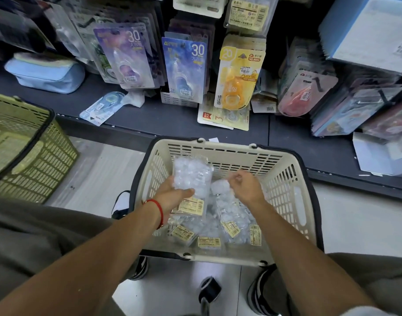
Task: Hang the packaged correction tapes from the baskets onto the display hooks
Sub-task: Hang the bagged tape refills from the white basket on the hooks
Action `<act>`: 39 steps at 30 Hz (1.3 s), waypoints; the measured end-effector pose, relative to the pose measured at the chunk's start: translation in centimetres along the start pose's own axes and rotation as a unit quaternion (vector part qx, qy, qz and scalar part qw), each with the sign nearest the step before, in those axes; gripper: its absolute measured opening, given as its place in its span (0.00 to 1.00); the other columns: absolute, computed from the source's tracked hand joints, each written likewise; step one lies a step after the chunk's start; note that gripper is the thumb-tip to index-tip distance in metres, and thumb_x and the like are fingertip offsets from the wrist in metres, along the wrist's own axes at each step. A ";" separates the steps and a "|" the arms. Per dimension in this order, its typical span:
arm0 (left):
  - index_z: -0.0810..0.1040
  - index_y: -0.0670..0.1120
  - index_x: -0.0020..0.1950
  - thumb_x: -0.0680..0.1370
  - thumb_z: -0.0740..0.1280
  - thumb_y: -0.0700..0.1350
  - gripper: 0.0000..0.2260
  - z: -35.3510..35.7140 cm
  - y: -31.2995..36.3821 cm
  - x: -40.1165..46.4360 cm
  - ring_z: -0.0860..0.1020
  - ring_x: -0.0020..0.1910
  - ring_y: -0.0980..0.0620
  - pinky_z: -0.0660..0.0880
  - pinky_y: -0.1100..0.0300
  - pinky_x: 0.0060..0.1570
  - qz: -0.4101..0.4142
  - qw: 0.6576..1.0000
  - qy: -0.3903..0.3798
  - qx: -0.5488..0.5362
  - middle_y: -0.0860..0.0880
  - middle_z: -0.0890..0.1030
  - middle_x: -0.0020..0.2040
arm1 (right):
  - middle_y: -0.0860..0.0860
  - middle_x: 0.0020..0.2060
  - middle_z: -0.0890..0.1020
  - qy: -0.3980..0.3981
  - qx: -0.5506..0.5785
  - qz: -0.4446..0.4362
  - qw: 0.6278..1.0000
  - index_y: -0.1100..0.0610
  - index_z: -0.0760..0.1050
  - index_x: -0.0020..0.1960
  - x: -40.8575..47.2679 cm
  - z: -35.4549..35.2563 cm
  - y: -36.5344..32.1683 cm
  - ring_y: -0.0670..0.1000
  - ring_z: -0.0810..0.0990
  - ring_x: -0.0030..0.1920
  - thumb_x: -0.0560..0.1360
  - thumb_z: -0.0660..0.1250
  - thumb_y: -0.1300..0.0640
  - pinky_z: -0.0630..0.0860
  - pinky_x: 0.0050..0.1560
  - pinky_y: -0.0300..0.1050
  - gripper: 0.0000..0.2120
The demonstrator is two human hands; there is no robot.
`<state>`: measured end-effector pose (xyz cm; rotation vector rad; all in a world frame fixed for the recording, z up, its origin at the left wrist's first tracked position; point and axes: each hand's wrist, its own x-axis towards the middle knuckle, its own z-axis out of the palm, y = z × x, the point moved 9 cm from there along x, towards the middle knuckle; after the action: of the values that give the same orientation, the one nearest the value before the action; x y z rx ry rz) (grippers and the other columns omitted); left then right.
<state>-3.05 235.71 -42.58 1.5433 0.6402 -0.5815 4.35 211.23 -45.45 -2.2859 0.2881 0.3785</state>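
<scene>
Both my hands down in the cream basket [284, 176]

My left hand [172, 197] grips a clear correction-tape pack [192, 174] above the pile; my right hand [245, 187] hovers, fingers curled, whether pinching anything I can't tell.

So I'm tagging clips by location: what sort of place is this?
Most likely a stationery shop aisle: carded correction tapes hang in rows above a dark shelf, and a cream shopping basket of packaged stock sits on the floor.
</scene>
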 end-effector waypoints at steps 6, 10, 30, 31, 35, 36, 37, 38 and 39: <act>0.68 0.47 0.75 0.81 0.70 0.34 0.24 -1.7 -2.1 0.3 0.84 0.57 0.40 0.82 0.45 0.53 -0.054 0.999 0.003 -0.005 0.41 0.84 0.62 | 0.59 0.75 0.60 -0.143 -0.305 0.017 0.941 0.57 0.51 0.82 -1.7 7.8 5.8 0.60 0.65 0.75 0.74 0.77 0.40 0.74 0.69 0.56 0.50; 0.70 0.47 0.75 0.82 0.69 0.34 0.23 -1.6 -2.4 0.3 0.85 0.55 0.41 0.83 0.49 0.46 -0.064 0.998 0.001 -0.020 0.41 0.85 0.61 | 0.58 0.73 0.61 -0.119 -0.260 0.030 0.958 0.54 0.52 0.81 -1.5 7.6 6.2 0.61 0.64 0.73 0.71 0.81 0.47 0.74 0.68 0.57 0.51; 0.73 0.48 0.62 0.77 0.68 0.48 0.15 1.8 1.0 -0.5 0.84 0.46 0.41 0.82 0.47 0.51 -0.030 0.998 -0.050 -0.030 0.43 0.82 0.50 | 0.22 0.42 0.77 -0.306 -0.231 -0.158 0.910 0.39 0.81 0.63 -8.4 -8.7 -11.0 0.25 0.75 0.45 0.76 0.77 0.56 0.67 0.46 0.24 0.19; 0.75 0.47 0.64 0.78 0.68 0.49 0.15 2.7 1.8 -0.9 0.83 0.39 0.43 0.82 0.52 0.43 -0.022 0.996 -0.080 -0.041 0.45 0.83 0.44 | 0.26 0.45 0.78 -0.269 -0.255 -0.181 0.911 0.43 0.80 0.64 -8.1 -9.2 -12.5 0.29 0.76 0.47 0.75 0.78 0.55 0.69 0.47 0.27 0.19; 0.78 0.49 0.67 0.79 0.70 0.57 0.20 5.5 5.6 -2.9 0.83 0.52 0.42 0.81 0.48 0.50 0.051 0.984 -0.163 -0.045 0.43 0.83 0.59 | 0.46 0.59 0.79 -0.127 -0.262 -0.232 0.928 0.47 0.75 0.65 -7.6 -12.4 -17.6 0.50 0.76 0.60 0.71 0.81 0.51 0.75 0.60 0.48 0.26; 0.78 0.51 0.69 0.77 0.73 0.59 0.23 6.0 6.7 -3.6 0.83 0.59 0.41 0.80 0.45 0.56 0.069 0.981 -0.175 -0.055 0.45 0.83 0.63 | 0.44 0.58 0.77 -0.107 -0.267 -0.262 0.921 0.48 0.74 0.66 -7.9 -13.0 -18.8 0.49 0.76 0.59 0.72 0.81 0.51 0.74 0.59 0.47 0.27; 0.78 0.52 0.70 0.75 0.75 0.60 0.26 6.4 7.8 -4.3 0.82 0.62 0.40 0.80 0.43 0.59 0.085 0.977 -0.183 -0.064 0.46 0.84 0.64 | 0.43 0.58 0.75 -0.088 -0.273 -0.295 0.911 0.49 0.73 0.69 -8.4 -13.5 -19.9 0.48 0.75 0.60 0.73 0.80 0.51 0.72 0.59 0.45 0.28; 0.78 0.52 0.70 0.74 0.78 0.59 0.27 6.8 9.0 -4.9 0.83 0.62 0.39 0.81 0.42 0.58 0.103 0.975 -0.186 -0.070 0.46 0.85 0.63 | 0.43 0.60 0.72 -0.067 -0.278 -0.330 0.899 0.50 0.72 0.72 -9.0 -14.1 -20.9 0.47 0.73 0.61 0.74 0.79 0.52 0.70 0.60 0.42 0.30; 0.79 0.51 0.69 0.73 0.79 0.57 0.27 7.1 10.2 -5.5 0.85 0.59 0.40 0.82 0.43 0.55 0.124 0.972 -0.183 -0.076 0.46 0.86 0.61 | 0.44 0.62 0.71 -0.041 -0.282 -0.368 0.885 0.52 0.70 0.75 -9.7 -14.8 -21.9 0.47 0.72 0.63 0.75 0.78 0.52 0.69 0.62 0.41 0.31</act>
<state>0.24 227.93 -31.90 1.3024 0.2018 -0.5914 5.00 215.69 -17.64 -2.7052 -0.8293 0.1631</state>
